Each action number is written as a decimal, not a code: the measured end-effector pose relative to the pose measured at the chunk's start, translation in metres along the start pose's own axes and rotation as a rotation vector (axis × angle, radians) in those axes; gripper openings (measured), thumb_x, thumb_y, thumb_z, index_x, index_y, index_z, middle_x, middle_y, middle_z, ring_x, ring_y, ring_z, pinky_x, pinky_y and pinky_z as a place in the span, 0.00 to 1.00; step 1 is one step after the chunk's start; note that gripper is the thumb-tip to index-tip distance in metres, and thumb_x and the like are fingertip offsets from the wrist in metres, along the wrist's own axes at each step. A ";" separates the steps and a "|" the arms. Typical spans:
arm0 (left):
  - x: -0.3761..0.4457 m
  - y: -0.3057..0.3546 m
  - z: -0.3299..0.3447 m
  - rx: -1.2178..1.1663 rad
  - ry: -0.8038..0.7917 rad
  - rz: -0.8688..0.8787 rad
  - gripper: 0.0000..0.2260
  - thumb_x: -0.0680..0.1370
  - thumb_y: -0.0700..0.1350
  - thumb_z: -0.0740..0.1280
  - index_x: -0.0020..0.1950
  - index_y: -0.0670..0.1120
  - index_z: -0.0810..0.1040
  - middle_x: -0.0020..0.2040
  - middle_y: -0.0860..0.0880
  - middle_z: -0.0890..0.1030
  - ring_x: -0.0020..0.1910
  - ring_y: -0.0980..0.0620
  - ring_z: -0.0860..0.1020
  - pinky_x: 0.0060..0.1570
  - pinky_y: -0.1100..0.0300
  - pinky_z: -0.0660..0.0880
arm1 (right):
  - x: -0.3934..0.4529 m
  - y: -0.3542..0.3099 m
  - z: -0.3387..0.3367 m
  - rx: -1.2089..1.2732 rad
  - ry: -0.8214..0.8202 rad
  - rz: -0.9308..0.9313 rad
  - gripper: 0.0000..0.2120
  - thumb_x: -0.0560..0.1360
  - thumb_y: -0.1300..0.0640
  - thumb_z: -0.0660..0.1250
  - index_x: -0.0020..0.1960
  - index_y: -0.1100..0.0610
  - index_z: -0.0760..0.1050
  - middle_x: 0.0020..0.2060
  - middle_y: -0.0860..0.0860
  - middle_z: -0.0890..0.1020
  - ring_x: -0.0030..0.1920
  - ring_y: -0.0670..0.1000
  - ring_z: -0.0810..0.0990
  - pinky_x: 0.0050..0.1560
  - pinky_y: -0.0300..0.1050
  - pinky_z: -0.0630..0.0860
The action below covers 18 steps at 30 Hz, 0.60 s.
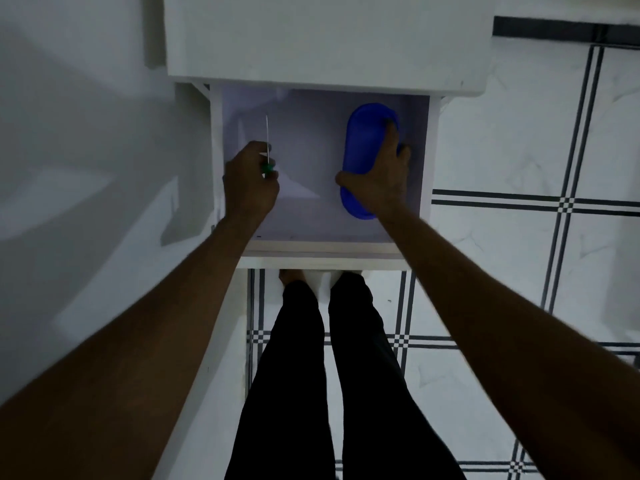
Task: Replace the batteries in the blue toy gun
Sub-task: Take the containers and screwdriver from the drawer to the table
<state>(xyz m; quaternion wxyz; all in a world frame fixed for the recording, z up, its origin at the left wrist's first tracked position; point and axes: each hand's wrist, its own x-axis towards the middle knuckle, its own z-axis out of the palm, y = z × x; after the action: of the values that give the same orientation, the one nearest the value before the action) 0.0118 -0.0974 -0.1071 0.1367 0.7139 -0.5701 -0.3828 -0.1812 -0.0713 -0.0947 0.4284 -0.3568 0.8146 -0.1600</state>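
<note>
A: Forearms fill the lower frame, both reaching fwd into an open white drawer point(323, 249); black trouser legs and tiled floor point(519, 237) below.

B: Hands?

A: Left hand point(250, 183) curled round a green-handled screwdriver point(267, 147), shaft pointing away, over drawer's left side. Right hand point(382, 174) spread across a blue oval container point(363, 150) at drawer's right, thumb on near-left edge, fingers hooked over far-right edge. Gripping it, I'd say.

B: Toy gun?

A: Not in view. Can't tell what the container holds; lid opaque. Batteries not seen either.

B: Risks?

A: Dim light, so easy to misjudge. One-handed lift w/ a wide span: container could slip or tilt, lid pop, contents spill into drawer. Screwdriver tip could scrape drawer wall when the left hand withdraws.
</note>
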 end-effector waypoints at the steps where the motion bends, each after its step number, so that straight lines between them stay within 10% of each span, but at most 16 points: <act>1: -0.009 0.005 -0.009 -0.012 0.019 0.009 0.16 0.75 0.35 0.69 0.63 0.42 0.77 0.56 0.45 0.82 0.54 0.50 0.80 0.53 0.67 0.73 | -0.007 -0.004 -0.008 0.052 -0.018 -0.005 0.57 0.63 0.55 0.80 0.79 0.52 0.44 0.74 0.58 0.56 0.71 0.60 0.62 0.63 0.59 0.69; 18: -0.199 0.000 -0.073 -0.243 0.100 -0.217 0.13 0.74 0.41 0.72 0.58 0.44 0.81 0.50 0.49 0.84 0.47 0.53 0.82 0.54 0.56 0.80 | -0.219 0.051 -0.040 -0.046 -0.445 -0.079 0.59 0.61 0.55 0.82 0.78 0.54 0.44 0.74 0.52 0.59 0.68 0.50 0.62 0.61 0.50 0.71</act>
<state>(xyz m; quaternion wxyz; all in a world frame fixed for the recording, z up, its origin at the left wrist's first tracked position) 0.0517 0.0677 0.0191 0.2082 0.7677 -0.4319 -0.4253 -0.1535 0.1198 0.0273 0.5827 -0.4247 0.6888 -0.0754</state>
